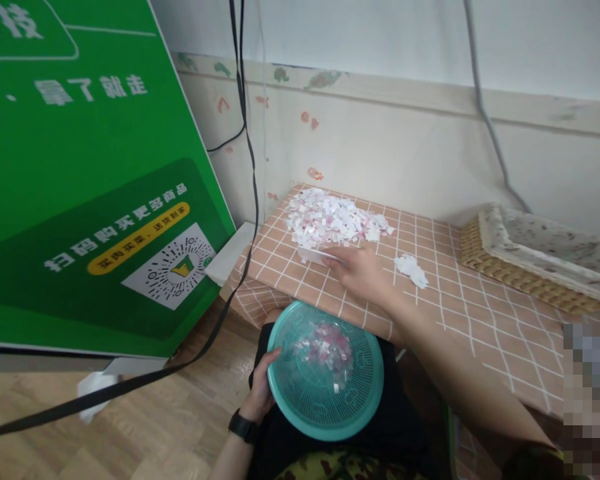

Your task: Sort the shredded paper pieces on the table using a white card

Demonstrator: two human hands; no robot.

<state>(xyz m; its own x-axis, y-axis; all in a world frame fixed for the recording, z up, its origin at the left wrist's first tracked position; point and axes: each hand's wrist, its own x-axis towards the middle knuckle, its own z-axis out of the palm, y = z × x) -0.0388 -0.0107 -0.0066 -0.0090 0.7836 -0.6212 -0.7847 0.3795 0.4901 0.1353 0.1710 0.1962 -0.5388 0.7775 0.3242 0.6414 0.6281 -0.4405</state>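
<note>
My left hand [265, 380], with a dark band on its wrist, grips the left rim of a round teal plastic colander [300, 413] over my lap. Small white and pink paper scraps [326, 350] lie inside it. Above the table, my right hand [357, 270] is closed on a thin white card [313, 255], held at the near edge of a wide pile of paper scraps [330, 217]. To the right of that hand rests a smaller heap of white scraps [411, 270].
A brown checked cloth covers the table [460, 300]. On its right stands a lined wicker basket [530, 267]. A large green sign board [95, 167] rises at left, and a black cable [253, 173] hangs in front. Behind the table is a wall [400, 160].
</note>
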